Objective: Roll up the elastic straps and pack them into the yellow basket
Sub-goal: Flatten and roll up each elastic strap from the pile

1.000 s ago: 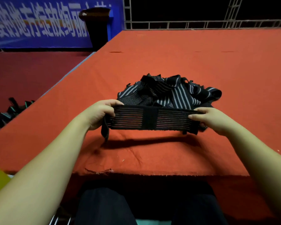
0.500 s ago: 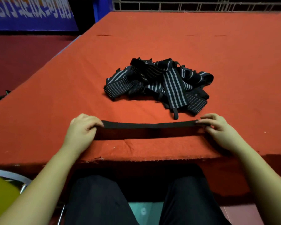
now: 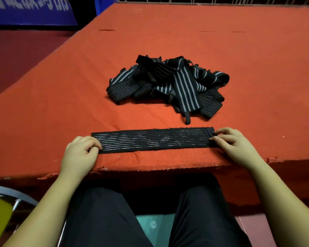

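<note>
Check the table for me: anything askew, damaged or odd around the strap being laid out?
The flat strap lies straight between the left hand and right hand. Behind it the strap pile is tangled. The red cloth is frayed along the near edge.

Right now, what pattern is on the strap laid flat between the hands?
Black strap with thin pale lengthwise stripes, seen in the head view.
</note>
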`<state>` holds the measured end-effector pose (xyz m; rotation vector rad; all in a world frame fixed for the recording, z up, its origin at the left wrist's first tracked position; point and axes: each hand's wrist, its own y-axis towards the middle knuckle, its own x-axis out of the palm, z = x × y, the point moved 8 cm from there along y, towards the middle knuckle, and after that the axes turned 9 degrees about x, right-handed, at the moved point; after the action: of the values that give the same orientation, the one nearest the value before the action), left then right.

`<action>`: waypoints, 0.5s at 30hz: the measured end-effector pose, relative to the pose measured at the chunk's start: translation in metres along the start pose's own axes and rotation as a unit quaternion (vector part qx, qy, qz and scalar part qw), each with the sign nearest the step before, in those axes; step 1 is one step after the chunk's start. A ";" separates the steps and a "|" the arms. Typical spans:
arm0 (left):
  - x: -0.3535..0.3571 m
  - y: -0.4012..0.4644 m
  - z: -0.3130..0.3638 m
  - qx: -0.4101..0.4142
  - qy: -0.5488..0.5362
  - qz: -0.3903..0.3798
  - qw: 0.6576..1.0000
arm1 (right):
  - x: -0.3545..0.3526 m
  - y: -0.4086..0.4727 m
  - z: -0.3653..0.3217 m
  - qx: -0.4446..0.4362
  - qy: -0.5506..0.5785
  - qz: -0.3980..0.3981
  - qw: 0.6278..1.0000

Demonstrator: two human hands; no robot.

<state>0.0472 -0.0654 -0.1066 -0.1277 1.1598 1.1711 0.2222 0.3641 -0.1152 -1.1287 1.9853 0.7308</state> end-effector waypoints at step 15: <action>-0.010 0.036 0.012 -0.067 -0.054 0.048 0.995 | 0.011 0.023 -0.078 -0.066 0.046 0.019 0.997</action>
<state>0.0281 -0.0475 -0.0768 -0.1102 1.0024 1.3254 0.1736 0.3107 -0.0769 -1.2250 2.0650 0.8538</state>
